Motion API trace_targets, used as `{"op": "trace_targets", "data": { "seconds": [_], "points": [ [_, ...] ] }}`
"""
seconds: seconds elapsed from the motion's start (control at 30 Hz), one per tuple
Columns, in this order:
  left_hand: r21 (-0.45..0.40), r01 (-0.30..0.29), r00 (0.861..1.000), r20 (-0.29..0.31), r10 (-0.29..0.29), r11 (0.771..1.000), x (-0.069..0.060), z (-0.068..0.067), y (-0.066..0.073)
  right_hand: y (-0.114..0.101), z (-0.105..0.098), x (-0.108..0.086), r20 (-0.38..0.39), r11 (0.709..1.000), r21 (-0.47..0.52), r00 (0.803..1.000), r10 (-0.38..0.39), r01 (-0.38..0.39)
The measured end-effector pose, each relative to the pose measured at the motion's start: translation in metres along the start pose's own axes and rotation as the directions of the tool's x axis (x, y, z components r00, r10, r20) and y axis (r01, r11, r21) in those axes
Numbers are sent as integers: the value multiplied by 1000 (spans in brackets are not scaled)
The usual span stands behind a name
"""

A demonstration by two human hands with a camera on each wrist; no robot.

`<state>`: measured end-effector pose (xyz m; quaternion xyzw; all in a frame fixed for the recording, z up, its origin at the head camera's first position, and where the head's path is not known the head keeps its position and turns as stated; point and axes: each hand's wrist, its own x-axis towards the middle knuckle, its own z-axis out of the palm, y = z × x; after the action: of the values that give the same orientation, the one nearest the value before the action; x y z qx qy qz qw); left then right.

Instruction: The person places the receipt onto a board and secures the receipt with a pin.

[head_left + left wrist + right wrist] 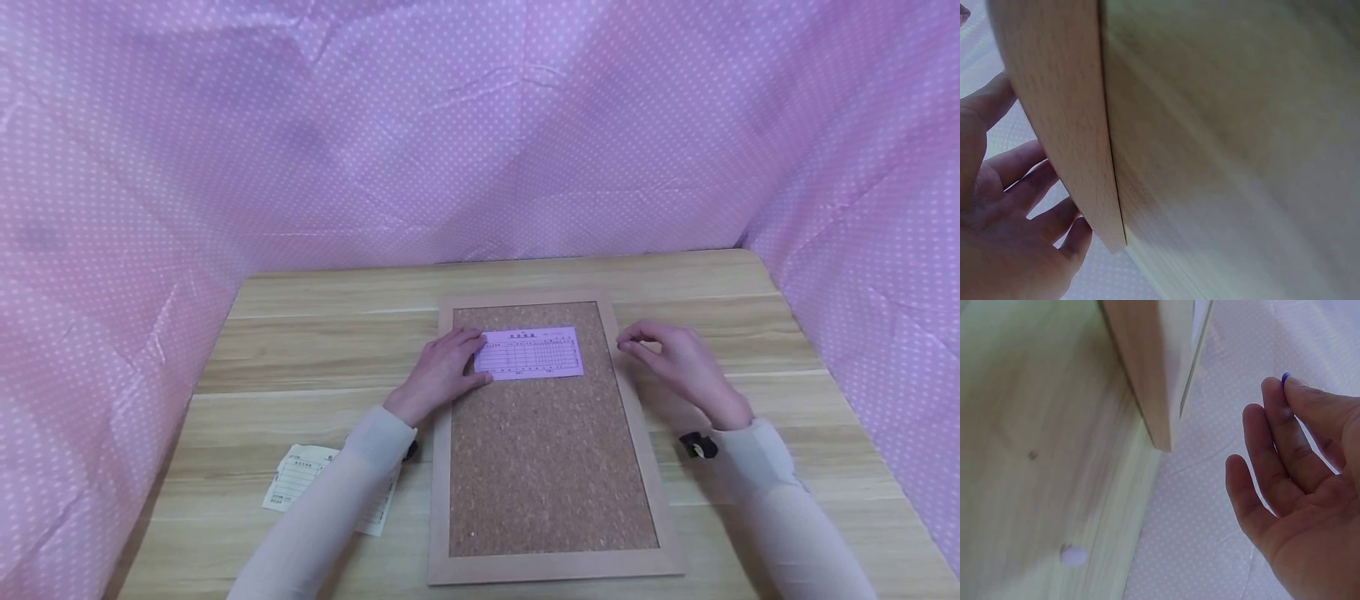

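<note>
A framed corkboard lies on the wooden table. On its upper part is a pink-purple printed slip with a ruled grid. My left hand rests on the slip's left end, fingers and thumb spread out on it. In the left wrist view its fingers show beyond the board's wooden frame. Just right of the board, my right hand hovers, thumb and index finger together. The right wrist view shows a tiny blue-violet piece pinched between those fingertips; mostly hidden, its kind is unclear.
A pale yellow printed slip lies left of the board, partly under the left forearm. A small pale round thing sits on the table in the right wrist view. Pink dotted cloth hangs behind and at both sides.
</note>
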<state>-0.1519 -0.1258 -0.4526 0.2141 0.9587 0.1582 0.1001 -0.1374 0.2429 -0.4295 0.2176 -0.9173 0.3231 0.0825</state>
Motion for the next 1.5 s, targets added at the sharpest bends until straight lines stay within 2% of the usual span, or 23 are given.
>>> {"op": "trace_targets", "data": {
  "seconds": [0.2,0.67,1.0,1.5],
  "points": [
    [-5,5,1000,4,-5,1000,-1,-1,1,-8,4,7,-5,1000,22,1000,-13,13],
    [-9,3,1000,6,-3,1000,0,0,-1,-31,13,28,25,994,107,1000,12,-14],
    [-6,5,1000,12,-5,1000,0,-1,0,-42,27,45,50,991,135,999,8,-15],
    [-8,1,1000,4,-1,1000,0,1,0,-50,42,65,130,983,157,989,75,-95]
  ]
}}
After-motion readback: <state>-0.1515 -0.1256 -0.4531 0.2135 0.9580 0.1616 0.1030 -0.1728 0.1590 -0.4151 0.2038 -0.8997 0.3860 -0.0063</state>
